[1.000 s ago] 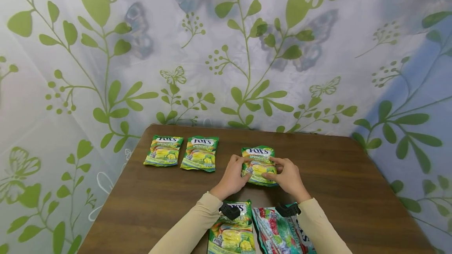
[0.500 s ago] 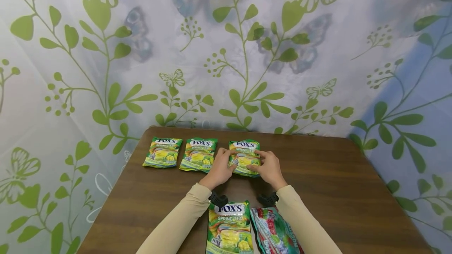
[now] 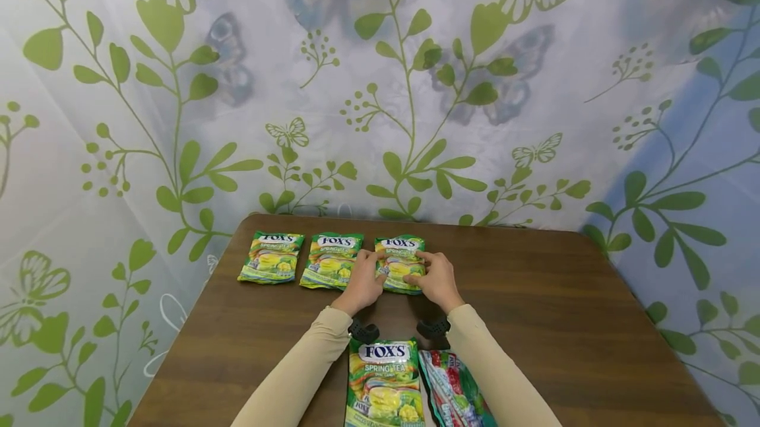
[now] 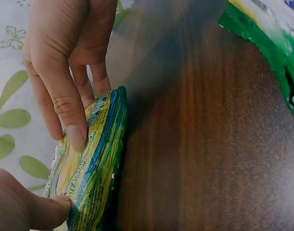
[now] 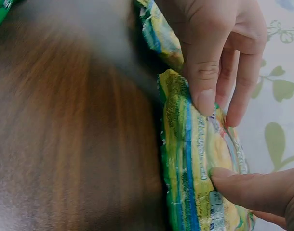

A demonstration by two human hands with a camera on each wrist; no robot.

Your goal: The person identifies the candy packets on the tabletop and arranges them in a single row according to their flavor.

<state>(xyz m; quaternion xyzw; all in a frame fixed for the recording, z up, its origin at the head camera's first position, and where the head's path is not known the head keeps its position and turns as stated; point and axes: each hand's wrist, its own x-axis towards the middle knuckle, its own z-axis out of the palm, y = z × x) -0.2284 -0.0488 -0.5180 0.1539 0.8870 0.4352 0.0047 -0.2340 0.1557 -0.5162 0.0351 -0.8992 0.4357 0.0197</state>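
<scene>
Both hands hold a small green-and-yellow Fox's Spring Tea candy bag (image 3: 400, 261), third in a row at the back of the table. My left hand (image 3: 362, 284) grips its left edge, and my right hand (image 3: 438, 280) grips its right edge. In the left wrist view, the left thumb (image 4: 46, 211) presses on the bag's printed face while the right hand (image 4: 65, 43) reaches over from the opposite side. From the right wrist, the right thumb (image 5: 243, 185) lies on the bag (image 5: 188, 159). Left of it lie a second bag (image 3: 332, 259) and a third matching bag (image 3: 272, 257).
Nearer the person lie a larger Fox's Spring Tea bag (image 3: 384, 384) and a red-and-teal bag (image 3: 454, 384), partly hidden by the right sleeve. The brown wooden table (image 3: 534, 308) ends at a patterned curtain (image 3: 380, 97).
Both hands have slid the small candy bag left and slightly back, beside the two others in the row. The red-and-teal bag is now more covered by the right forearm.
</scene>
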